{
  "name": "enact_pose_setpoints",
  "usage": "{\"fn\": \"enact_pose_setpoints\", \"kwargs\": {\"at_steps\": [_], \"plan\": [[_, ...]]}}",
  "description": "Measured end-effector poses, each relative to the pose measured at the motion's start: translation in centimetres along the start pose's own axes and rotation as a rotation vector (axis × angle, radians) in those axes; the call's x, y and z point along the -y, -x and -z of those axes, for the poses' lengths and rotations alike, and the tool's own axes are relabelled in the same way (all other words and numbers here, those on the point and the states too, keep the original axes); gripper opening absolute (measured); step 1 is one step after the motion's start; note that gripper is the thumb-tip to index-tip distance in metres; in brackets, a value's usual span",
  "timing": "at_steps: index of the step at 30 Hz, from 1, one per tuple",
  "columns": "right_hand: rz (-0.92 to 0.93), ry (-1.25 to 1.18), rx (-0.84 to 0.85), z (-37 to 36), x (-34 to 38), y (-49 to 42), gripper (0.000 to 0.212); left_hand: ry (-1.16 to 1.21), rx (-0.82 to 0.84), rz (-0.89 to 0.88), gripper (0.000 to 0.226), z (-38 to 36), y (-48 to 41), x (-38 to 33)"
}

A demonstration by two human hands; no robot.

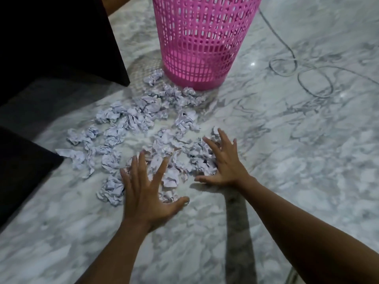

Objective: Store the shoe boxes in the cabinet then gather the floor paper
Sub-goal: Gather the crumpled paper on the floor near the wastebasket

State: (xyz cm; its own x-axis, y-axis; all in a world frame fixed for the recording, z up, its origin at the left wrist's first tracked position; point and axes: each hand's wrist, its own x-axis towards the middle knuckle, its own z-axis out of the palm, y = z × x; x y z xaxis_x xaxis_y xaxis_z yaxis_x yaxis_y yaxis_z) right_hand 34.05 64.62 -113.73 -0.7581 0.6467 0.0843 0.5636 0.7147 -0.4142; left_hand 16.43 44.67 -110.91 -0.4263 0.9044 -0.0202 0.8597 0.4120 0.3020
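- A glossy marble floor (287,160) in white and grey veining is seen across the whole view; small light glints are reflected on it to the right of the pink basket (202,42).
- The pink basket, a perforated plastic bin, is stood upright on the floor at the top centre, its rim cut off by the frame.
- Crumpled paper (147,111) is scattered in a loose spread from the foot of the basket toward the camera and to the basket's left.
- Dark furniture (51,37) is set to the left of the basket, with a second dark block (20,171) nearer the camera.
- A grey cable (313,78) is looped on the floor to the right of the basket.
- The left hand (147,193) is laid flat with fingers spread on the near edge of the paper, nothing grasped.
- The right hand (223,162) is likewise splayed, fingers released, pressed against the paper's right side.
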Motion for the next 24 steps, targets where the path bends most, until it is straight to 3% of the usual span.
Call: {"fn": "enact_pose_setpoints", "kwargs": {"at_steps": [5, 11, 17, 20, 24], "plan": [[0.089, 0.136, 0.161, -0.6, 2.3, -3.3, 0.086, -0.050, 0.042, 0.100, 0.120, -1.8, 0.5, 0.2], [0.123, 0.119, -0.077, -2.4, 3.2, -4.0, 0.059, -0.049, -0.029, 0.117, 0.102, -2.7, -0.3, 0.1], [0.160, 0.143, -0.101, -1.8, 3.3, -4.7, 0.069, -0.073, -0.175, 0.115, 0.105, -2.9, -0.7, 0.2], [0.177, 0.113, -0.020, -1.4, 3.1, -5.4, 0.077, -0.096, -0.254, 0.134, 0.111, -2.6, -1.0, 0.3], [0.252, 0.083, 0.067, -1.0, 3.2, -6.5, 0.086, -0.066, -0.150, 0.191, 0.119, -2.2, -2.1, 0.9]]}}
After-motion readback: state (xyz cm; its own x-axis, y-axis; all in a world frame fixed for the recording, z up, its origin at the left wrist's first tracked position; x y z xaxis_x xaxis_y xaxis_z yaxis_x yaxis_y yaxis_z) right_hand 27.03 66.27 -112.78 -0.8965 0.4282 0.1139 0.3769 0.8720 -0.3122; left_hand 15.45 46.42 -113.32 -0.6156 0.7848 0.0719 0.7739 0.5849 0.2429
